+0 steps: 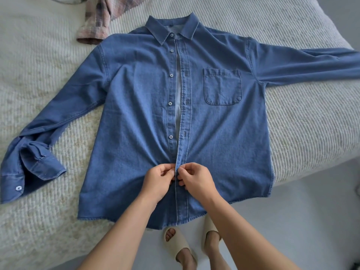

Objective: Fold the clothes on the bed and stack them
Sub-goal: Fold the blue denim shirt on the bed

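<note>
Shirt: the blue denim shirt (pixel 224 133) lies face up on the bed (pixel 311 123), collar away from you and hem toward you, with the hem hanging just past the near edge of the mattress.
Long axis: the button placket runs straight from collar to hem, almost on your midline, so the line you are working along points directly away from you.
Left hand: your left hand (pixel 158 182) pinches the button-side edge of the placket low on the shirt, fingers curled tight onto the cloth.
Right hand: your right hand (pixel 195 181) pinches the buttonhole-side edge just across from it, fingertips nearly touching those of the left.
Step in hand: you appear to be fastening a low button; the button itself is hidden under your fingers, so I cannot tell whether it is through.
Placket above: the front gapes open from your hands up toward the collar, with several buttons showing unfastened.
Which hand is nearer: both sit equally close to the seam, one each side; the next button lies straight ahead of them.
Sleeves: the left sleeve (pixel 58 117) angles down toward you, cuff crumpled; the right sleeve (pixel 311 65) stretches out sideways.
Other clothing: a plaid garment (pixel 97 18) lies beyond the collar, unfolded.
</note>
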